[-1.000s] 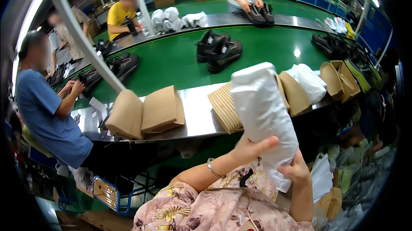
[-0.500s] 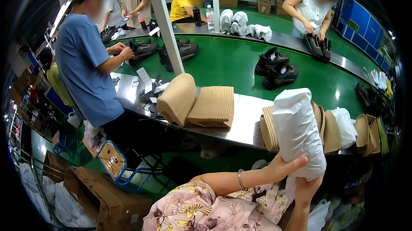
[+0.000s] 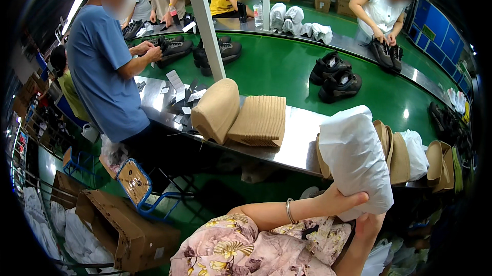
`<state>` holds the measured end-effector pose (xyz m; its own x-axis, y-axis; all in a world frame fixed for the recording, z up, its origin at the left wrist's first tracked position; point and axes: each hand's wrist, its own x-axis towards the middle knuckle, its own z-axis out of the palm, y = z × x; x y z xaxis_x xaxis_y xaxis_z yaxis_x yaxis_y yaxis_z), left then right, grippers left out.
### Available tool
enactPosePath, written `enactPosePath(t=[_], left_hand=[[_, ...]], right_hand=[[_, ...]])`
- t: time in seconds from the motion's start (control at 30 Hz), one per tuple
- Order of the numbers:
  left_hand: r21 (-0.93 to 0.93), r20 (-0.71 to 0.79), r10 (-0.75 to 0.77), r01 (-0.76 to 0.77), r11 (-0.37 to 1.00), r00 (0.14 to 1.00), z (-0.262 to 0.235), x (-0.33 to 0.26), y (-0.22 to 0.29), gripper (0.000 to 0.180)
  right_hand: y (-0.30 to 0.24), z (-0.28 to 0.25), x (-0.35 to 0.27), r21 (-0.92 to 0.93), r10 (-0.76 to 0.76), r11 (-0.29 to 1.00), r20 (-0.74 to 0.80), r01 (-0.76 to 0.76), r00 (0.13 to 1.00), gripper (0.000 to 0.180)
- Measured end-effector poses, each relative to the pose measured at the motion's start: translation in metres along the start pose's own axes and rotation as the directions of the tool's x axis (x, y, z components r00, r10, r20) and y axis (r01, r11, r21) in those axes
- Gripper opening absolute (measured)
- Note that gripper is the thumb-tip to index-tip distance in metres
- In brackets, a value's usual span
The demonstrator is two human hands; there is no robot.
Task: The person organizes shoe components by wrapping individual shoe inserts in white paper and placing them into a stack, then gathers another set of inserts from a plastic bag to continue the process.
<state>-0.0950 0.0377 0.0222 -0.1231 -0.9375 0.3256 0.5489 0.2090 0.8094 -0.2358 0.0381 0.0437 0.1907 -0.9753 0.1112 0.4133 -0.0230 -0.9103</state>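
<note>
Fingers (image 3: 353,197) of our left hand (image 3: 342,201) curl around the white paper bundle (image 3: 356,160) at lower right; our right hand (image 3: 370,220) sits beneath it, its grip hidden.

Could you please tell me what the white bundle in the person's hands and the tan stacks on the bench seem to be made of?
The white bundle looks like soft matte tissue paper or thin wrap: it creases and slumps in the left hand. The tan stacks look like matte cardboard or kraft paper sheets: thin layered edges show. The bench looks like brushed metal, with a dull grey sheen.
</note>
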Motion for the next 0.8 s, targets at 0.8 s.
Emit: enactPosePath(t=[0.8], left_hand=[[-0.295, 0.206, -0.061, 0.122, 0.948, 0.977, -0.056, 0.012, 0.005, 0.070]], right_hand=[[0.027, 0.029, 0.018, 0.621, 0.274, 0.749, 0.028, -0.232, 0.961, 0.047]])
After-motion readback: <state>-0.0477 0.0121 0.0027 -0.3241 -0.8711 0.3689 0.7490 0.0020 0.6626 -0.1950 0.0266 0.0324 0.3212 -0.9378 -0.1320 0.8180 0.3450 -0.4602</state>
